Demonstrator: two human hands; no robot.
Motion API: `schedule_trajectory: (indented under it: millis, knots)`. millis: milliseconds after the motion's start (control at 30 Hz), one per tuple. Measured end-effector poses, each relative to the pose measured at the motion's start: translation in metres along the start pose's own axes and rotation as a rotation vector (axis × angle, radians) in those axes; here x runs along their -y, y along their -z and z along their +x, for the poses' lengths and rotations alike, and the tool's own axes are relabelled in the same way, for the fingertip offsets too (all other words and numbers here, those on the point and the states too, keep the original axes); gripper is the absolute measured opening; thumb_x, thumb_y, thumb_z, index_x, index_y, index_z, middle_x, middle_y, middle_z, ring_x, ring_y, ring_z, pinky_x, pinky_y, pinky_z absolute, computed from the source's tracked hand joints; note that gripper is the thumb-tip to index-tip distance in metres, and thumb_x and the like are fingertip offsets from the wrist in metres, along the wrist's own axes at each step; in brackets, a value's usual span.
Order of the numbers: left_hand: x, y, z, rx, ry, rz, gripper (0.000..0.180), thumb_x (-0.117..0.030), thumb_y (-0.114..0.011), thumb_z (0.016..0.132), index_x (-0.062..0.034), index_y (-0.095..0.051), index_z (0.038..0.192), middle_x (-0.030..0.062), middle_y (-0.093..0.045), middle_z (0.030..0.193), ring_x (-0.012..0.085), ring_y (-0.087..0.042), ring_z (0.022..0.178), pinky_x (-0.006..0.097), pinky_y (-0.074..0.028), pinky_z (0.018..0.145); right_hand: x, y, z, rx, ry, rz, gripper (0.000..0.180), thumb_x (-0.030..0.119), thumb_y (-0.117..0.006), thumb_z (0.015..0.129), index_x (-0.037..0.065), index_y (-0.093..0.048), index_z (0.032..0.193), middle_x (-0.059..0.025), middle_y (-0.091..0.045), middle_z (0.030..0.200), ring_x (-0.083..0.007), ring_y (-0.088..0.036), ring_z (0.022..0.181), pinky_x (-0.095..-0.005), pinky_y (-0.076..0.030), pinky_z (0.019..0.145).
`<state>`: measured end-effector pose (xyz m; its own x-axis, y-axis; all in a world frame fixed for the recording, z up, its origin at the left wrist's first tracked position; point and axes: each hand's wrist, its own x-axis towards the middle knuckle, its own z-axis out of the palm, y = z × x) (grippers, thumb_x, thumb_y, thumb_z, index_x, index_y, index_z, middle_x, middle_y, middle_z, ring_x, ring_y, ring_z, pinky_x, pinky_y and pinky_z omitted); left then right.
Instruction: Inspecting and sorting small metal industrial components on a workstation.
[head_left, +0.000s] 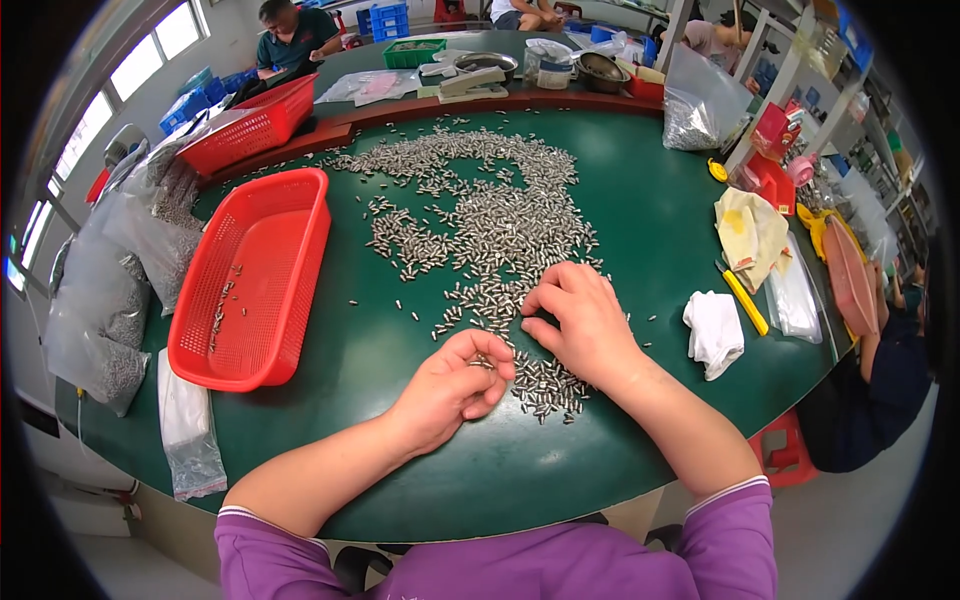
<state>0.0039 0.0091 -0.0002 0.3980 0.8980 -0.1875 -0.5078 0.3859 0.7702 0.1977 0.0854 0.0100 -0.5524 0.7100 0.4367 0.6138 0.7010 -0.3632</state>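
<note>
Smooth green tabletop (620, 455), faintly glossy, carries a large red basket (309, 290) of perforated plastic, oblong with rounded corners. Right of that basket, small silvery metal pieces (530, 215), stubby and shiny, spread in a dense, grainy heap. Both hands are also right of the basket, at the heap's near end: the left hand (455, 387) has its fingers loosely curled, the right hand (578, 318) has its fingers bent, a small gap between thumb and forefinger; I cannot tell whether either holds a piece. Left of the basket slump creased, clear plastic bags (95, 295); well to its right lies a rumpled white cloth (714, 335). Beyond the basket, at the upper left, bright windows (135, 75) line the room.
</note>
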Motion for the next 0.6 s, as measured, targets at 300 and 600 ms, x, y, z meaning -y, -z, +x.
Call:
schedule_trajectory:
  millis: [300, 600]
  knots:
    - [0.0, 0.004, -0.001, 0.047, 0.038, -0.048, 0.01, -0.011, -0.052, 0.095, -0.0072, -0.049, 0.105, 0.003, -0.056, 0.089, 0.0067, -0.045, 0.062, 0.019, -0.031, 0.047, 0.011, 0.011, -0.003, 0.174, -0.121, 0.667, 0.007, 0.01, -0.068, 0.083, 0.008, -0.067, 0.09, -0.0022, -0.054, 0.097, -0.0161, -0.053, 0.098, -0.0295, -0.043, 0.087]
    - [0.001, 0.003, -0.001, 0.069, 0.044, 0.016, 0.013, -0.014, -0.052, 0.097, -0.0059, -0.049, 0.106, 0.0039, -0.057, 0.089, 0.0049, -0.044, 0.06, 0.018, -0.03, 0.045, 0.016, 0.006, -0.008, 0.126, -0.052, 0.761, 0.015, 0.005, -0.07, 0.08, 0.009, -0.072, 0.094, -0.0023, -0.055, 0.095, -0.0146, -0.055, 0.092, -0.0268, -0.045, 0.081]
